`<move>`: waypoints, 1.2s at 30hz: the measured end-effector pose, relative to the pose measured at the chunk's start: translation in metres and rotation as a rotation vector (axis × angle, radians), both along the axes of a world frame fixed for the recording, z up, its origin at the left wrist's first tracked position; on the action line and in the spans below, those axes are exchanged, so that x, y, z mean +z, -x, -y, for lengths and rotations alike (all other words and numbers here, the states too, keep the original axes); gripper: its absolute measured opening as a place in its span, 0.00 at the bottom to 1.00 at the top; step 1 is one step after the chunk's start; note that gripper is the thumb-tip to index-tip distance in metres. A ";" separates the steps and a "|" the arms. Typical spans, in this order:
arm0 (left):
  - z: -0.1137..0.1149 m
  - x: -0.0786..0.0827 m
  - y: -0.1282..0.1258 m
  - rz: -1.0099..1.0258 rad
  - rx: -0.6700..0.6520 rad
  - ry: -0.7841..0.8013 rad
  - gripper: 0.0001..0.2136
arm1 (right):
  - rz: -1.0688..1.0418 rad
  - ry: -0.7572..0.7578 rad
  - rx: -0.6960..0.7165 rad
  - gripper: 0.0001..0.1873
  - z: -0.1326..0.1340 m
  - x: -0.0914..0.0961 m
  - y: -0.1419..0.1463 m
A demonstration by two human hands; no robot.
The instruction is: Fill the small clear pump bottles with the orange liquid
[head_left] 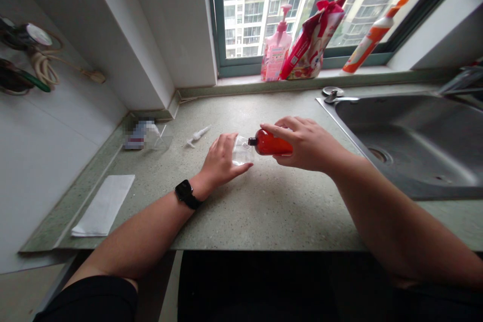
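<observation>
My left hand (223, 159) is wrapped round a clear, see-through container (243, 152) held at the middle of the counter. In my right hand (302, 142) is a red-orange bottle (272, 143), tipped on its side with its dark open neck pointing left. That neck is right by the small round mouth of the clear container; whether they touch I cannot tell, and no stream of liquid can be made out. A whitish pump top (198, 136) lies on the counter to the left of my left hand.
A folded white cloth or paper (103, 206) lies at the left. Behind it are a blurred packet (139, 135) and a clear plastic piece (162, 141). A steel sink (415, 146) is at the right. A pink pump bottle (276, 53), red bag (317, 43) and orange-white bottle (370, 43) line the windowsill.
</observation>
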State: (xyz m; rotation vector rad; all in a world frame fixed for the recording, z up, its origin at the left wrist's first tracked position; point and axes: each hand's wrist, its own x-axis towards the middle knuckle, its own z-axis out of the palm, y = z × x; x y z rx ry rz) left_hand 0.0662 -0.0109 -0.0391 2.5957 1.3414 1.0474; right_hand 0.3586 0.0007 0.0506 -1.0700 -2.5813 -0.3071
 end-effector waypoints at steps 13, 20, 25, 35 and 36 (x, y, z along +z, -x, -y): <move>0.000 0.001 -0.001 0.008 -0.001 0.006 0.42 | -0.018 0.021 -0.004 0.42 -0.001 -0.002 -0.001; 0.000 0.000 -0.001 0.006 0.001 0.005 0.42 | -0.010 0.012 -0.002 0.42 -0.001 -0.001 -0.001; 0.000 0.000 0.000 0.005 0.003 0.013 0.43 | -0.011 0.009 -0.007 0.42 0.001 0.001 0.001; 0.000 0.000 -0.001 0.000 0.008 -0.009 0.42 | -0.001 0.021 -0.017 0.42 0.001 0.001 0.001; 0.000 0.000 -0.001 0.002 0.008 -0.008 0.42 | -0.001 0.018 -0.016 0.42 0.001 0.001 0.001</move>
